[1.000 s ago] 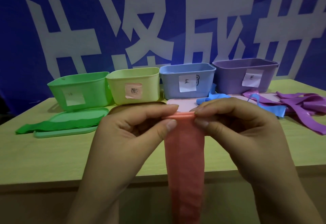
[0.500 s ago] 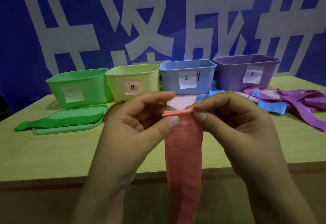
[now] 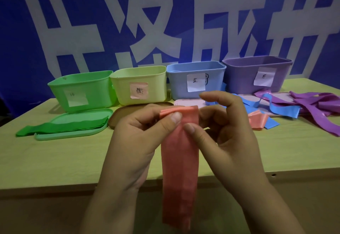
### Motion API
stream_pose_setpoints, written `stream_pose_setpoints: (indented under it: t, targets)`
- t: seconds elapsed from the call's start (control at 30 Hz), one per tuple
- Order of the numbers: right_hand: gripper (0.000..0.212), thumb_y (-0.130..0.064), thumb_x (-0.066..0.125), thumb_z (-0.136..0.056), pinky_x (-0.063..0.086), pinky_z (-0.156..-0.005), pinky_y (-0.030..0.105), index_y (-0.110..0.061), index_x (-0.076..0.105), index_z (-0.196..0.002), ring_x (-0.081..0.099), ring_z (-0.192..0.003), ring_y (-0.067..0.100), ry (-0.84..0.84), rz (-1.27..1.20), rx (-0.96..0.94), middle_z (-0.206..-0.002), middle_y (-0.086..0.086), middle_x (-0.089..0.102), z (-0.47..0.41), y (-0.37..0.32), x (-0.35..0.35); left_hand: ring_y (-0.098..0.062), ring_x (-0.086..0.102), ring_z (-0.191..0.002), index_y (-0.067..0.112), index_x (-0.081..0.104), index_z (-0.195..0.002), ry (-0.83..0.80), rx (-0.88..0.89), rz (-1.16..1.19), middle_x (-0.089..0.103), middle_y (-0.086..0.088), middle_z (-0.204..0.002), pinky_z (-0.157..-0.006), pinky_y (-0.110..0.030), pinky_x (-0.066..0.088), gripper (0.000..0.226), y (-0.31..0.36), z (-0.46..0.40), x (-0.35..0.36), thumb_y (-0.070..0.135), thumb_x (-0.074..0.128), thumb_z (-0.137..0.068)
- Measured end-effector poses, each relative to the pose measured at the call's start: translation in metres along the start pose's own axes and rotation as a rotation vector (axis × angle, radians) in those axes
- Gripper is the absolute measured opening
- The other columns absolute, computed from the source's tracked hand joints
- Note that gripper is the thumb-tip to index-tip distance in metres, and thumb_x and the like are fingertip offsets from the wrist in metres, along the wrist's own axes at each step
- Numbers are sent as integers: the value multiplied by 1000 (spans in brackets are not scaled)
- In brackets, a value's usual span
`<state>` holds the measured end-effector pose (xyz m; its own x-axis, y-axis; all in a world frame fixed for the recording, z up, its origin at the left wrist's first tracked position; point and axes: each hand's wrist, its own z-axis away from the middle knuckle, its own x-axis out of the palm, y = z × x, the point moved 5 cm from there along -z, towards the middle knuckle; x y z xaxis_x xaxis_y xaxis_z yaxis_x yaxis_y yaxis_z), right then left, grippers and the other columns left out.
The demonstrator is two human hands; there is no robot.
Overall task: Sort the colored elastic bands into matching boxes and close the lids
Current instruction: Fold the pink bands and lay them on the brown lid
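A folded pink elastic band (image 3: 180, 160) hangs down over the table's front edge. My left hand (image 3: 136, 141) pinches its top fold between thumb and fingers. My right hand (image 3: 224, 134) holds the band's right edge with the thumb, its index finger lifted off. Four open boxes stand in a row at the back: green (image 3: 81, 90), yellow-green with a pink label (image 3: 139, 84), blue (image 3: 196, 79) and purple (image 3: 257, 75). A green band (image 3: 60, 127) lies over the green lid (image 3: 73, 134).
A brown lid (image 3: 127, 114) and a pale pink lid (image 3: 185, 103) lie in front of the middle boxes. Blue bands (image 3: 276, 108), purple bands (image 3: 316, 106) and another pink band (image 3: 257, 121) are heaped at the right. The table's front edge (image 3: 46, 187) runs below my wrists.
The band's top fold has turned to face up more. My right index finger has lifted off the fold, and both hands have shifted slightly higher and closer to the boxes.
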<state>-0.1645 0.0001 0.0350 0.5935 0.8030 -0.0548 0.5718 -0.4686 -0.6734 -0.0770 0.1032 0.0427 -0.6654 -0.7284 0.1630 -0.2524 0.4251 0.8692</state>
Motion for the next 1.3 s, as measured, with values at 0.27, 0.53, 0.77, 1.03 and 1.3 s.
stream_pose_setpoints:
  t: [0.27, 0.53, 0.77, 1.03, 1.3]
  targets:
    - [24, -2, 61, -78, 42, -57, 11, -23, 50, -74, 49, -62, -1, -24, -251, 46, -67, -15, 51, 0, 9, 2, -9, 66, -90, 26, 78, -83, -168, -52, 32, 74, 3, -90, -76, -19, 51, 25, -3, 1, 4, 35, 76, -60]
    - [13, -12, 62, -85, 50, -66, 20, -25, 63, -87, 60, -78, 3, -161, -146, -2, -81, -10, 62, 0, 18, 8, -18, 70, -81, 11, 76, -86, -2, -154, 68, 75, -9, -85, -69, -28, 57, 26, -5, -10, 2, 24, 71, -64]
    - [16, -15, 65, -82, 52, -76, 28, -28, 69, -92, 63, -87, 3, -315, -10, 82, -89, -20, 67, 9, 42, 25, -22, 73, -74, 10, 74, -85, -36, -151, 102, 75, -13, -82, -67, -34, 60, 22, 5, -15, 16, 20, 61, -71]
    - [29, -4, 59, -85, 44, -81, 10, -30, 72, -87, 63, -93, -4, -423, -81, 237, -90, -23, 70, 23, 60, 32, -16, 72, -71, 12, 68, -95, 61, -111, 151, 74, -5, -77, -66, -30, 59, 19, 16, -35, 0, 21, 57, -82]
    - [30, 1, 56, -88, 45, -82, 10, -26, 69, -91, 64, -95, -2, -416, -178, 224, -91, -22, 70, 19, 46, 33, -12, 71, -67, 11, 67, -94, 167, -62, 119, 74, -3, -74, -65, -32, 60, 12, 30, -55, -7, 15, 57, -91]
